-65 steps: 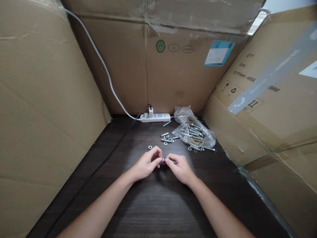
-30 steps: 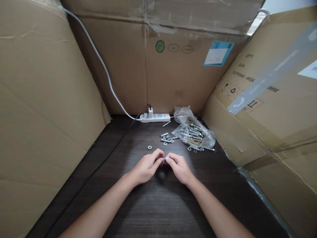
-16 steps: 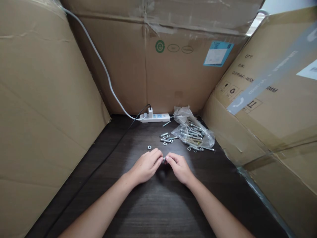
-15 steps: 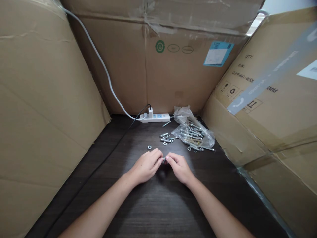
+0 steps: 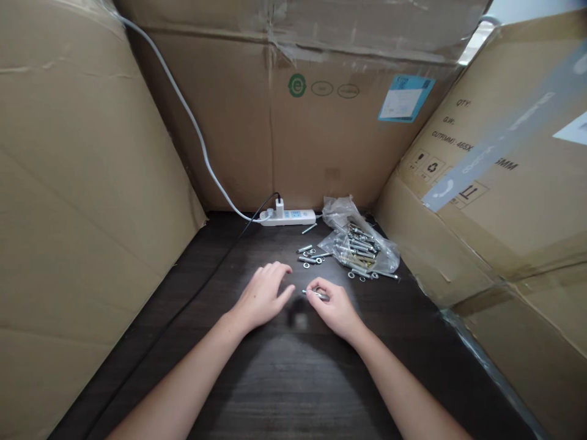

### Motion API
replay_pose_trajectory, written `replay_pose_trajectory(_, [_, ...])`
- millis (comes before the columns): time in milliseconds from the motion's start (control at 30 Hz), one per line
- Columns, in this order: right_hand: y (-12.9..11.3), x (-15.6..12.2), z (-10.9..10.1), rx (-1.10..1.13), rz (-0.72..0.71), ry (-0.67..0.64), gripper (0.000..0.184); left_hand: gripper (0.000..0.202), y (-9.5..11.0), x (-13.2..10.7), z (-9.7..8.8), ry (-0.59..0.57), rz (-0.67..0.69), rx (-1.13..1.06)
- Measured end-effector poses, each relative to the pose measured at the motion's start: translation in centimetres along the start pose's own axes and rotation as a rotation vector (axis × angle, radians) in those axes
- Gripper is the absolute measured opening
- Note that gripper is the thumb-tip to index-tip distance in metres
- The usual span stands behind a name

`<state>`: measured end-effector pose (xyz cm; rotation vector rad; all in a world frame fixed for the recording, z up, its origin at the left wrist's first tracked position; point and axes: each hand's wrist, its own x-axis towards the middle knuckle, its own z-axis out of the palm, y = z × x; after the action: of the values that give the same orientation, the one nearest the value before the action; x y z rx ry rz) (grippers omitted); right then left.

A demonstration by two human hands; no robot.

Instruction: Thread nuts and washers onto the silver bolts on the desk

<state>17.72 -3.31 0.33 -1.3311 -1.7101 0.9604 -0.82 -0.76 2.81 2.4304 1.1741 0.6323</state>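
Note:
My right hand (image 5: 334, 307) pinches a small silver bolt (image 5: 314, 294) just above the dark wooden table (image 5: 284, 391). My left hand (image 5: 263, 295) lies a little to its left, fingers stretched out flat over the spot where a loose nut lay; the nut itself is hidden under the fingers. Beyond the hands lie several loose bolts and washers (image 5: 312, 255) and a clear plastic bag of bolts (image 5: 362, 244).
Cardboard boxes wall the table in on the left (image 5: 82, 201), at the back (image 5: 293, 122) and on the right (image 5: 495, 183). A white power strip (image 5: 288, 217) with a white cable (image 5: 192, 122) and a black cord lies against the back box.
My left hand has let go of the bolt, opened, and moved left and away over the loose nut. My right hand keeps the bolt in about the same place.

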Motion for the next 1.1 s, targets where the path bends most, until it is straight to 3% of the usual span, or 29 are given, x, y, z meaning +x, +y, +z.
replay_pose_trajectory(100, [-0.1,0.0,0.0,0.012,0.010,0.019,0.014,0.021,-1.7,0.2,0.2,0.099,-0.131,0.168])
replay_pose_trajectory(267, [-0.3,-0.2,0.3,0.036,0.006,0.025,0.011,0.010,-3.3,0.5,0.8,0.084,-0.200,0.297])
replay_pose_trajectory(567, [0.0,0.0,0.2,0.065,0.002,0.073,0.014,0.010,-0.3,0.3,0.4,0.113,0.028,0.060])
replay_pose_trajectory(1100, [-0.2,-0.3,0.4,0.024,-0.022,-0.032,0.015,0.014,1.8,-0.3,0.1,-0.069,0.137,-0.024])
